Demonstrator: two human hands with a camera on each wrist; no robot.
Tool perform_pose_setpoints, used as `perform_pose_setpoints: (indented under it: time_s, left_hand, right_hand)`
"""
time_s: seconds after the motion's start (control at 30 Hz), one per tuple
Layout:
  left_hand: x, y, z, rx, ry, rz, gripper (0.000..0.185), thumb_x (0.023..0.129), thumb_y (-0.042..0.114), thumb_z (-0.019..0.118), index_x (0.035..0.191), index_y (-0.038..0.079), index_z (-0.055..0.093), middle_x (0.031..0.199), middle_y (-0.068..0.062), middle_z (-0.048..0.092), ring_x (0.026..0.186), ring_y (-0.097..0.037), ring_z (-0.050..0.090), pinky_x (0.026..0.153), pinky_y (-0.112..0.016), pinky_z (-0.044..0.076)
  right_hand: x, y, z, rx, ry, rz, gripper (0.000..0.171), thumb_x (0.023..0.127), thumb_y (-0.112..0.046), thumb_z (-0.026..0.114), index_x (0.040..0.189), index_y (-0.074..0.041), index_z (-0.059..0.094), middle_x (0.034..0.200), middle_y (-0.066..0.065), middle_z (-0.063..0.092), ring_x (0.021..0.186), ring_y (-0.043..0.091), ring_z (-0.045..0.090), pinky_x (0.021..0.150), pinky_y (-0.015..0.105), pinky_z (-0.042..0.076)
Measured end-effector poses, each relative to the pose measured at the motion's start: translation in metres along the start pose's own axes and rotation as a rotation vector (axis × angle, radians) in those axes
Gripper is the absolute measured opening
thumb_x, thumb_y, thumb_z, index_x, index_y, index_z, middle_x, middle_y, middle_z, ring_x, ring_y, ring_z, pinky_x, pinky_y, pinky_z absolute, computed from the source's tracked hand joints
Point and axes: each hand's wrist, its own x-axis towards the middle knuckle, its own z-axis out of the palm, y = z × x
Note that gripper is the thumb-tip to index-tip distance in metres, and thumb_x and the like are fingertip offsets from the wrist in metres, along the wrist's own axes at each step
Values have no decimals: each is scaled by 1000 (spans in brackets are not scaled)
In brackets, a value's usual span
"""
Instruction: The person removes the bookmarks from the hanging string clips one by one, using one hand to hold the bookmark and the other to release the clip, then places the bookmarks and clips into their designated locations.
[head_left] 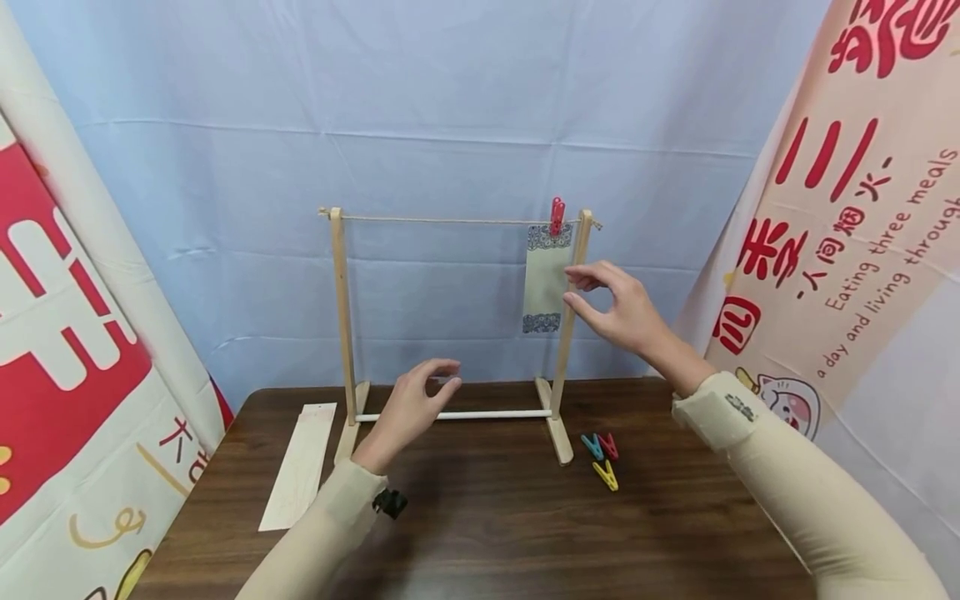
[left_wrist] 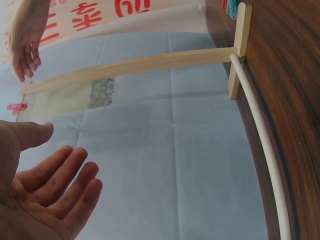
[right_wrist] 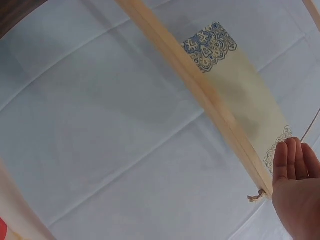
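Note:
A cream paper strip (head_left: 546, 279) with blue lace-patterned ends hangs from a string (head_left: 450, 220) by a red clothespin (head_left: 557, 216). The string runs between the two posts of a wooden frame (head_left: 343, 308). My right hand (head_left: 618, 304) is beside the right post, close to the strip, with fingers loosely bent and nothing held. Lower down, in front of the frame's left half, my left hand (head_left: 412, 408) hovers with its fingers relaxed. In the left wrist view, that left hand (left_wrist: 55, 185) shows a bare palm and spread thumb.
Blue, red and yellow clothespins (head_left: 605, 476) lie on the dark wooden table (head_left: 525, 533) right of the frame. A pale flat strip (head_left: 297, 467) lies at the left. A white rod (head_left: 495, 414) joins the frame's feet. Light-blue cloth (head_left: 450, 100) hangs behind.

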Motion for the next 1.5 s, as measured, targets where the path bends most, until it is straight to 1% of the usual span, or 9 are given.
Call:
perform_pose_setpoints:
  time_s: [0.2,0.4,0.57,0.73,0.83,1.0,1.2,1.33,1.5]
  left_hand:
    - [9,1,0,4,-4,8,32,107,24,71,138,16,70,136,-2,71,128,-21,66,107,-45,55]
    - [15,4,2,20,-9,13,33,108,25,69,140,17,69,138,-1,70,128,-20,65,108,-45,54]
    - [22,7,7,1,-12,22,33,108,24,70,139,15,69,138,-3,70,128,-22,65,110,-46,52]
    - [29,8,12,9,-14,42,34,107,26,70,140,15,69,138,-3,70,128,-22,65,109,-42,53]
    - [33,7,14,15,-14,43,34,108,27,70,140,15,69,138,-3,70,128,-22,65,109,-42,53]
    - [40,4,17,-2,-10,32,33,107,23,71,139,14,69,136,-5,71,128,-24,65,110,-46,52]
    - [49,-1,18,-5,4,32,33,107,25,70,138,12,69,136,-6,71,128,-26,66,109,-45,52]
    - [54,-6,18,-1,12,12,34,108,27,70,139,14,69,136,-5,70,128,-24,65,110,-44,52]
    - [58,-11,19,8,-4,2,35,109,29,68,140,14,69,137,-6,70,129,-25,65,111,-44,51]
  right_hand:
    - [6,-1,-3,11,-1,-15,37,97,-5,79,132,0,71,112,18,72,104,31,67,96,49,53]
    - [11,2,-5,7,11,-33,36,96,-3,81,130,1,72,113,18,73,103,30,67,95,47,53]
    - [17,5,-8,20,44,-57,35,95,-1,81,128,4,72,111,20,73,102,29,67,95,40,54]
    - [26,4,-12,26,74,-73,35,94,1,81,128,6,71,109,20,73,100,32,68,95,30,53]
    - [30,4,-14,20,72,-70,35,95,0,80,128,5,71,110,20,73,100,33,69,96,30,54]
    - [34,4,-16,14,74,-85,34,95,1,79,128,6,71,109,21,72,100,33,68,97,29,53]
    - [37,5,-19,9,93,-114,32,95,2,79,126,6,72,108,20,73,100,31,68,96,25,51]
    - [42,9,-20,8,117,-123,30,95,2,79,125,6,73,109,18,74,100,29,68,97,25,51]
    - [50,13,-23,21,150,-145,29,95,4,78,123,6,73,109,18,74,99,30,68,96,22,51]
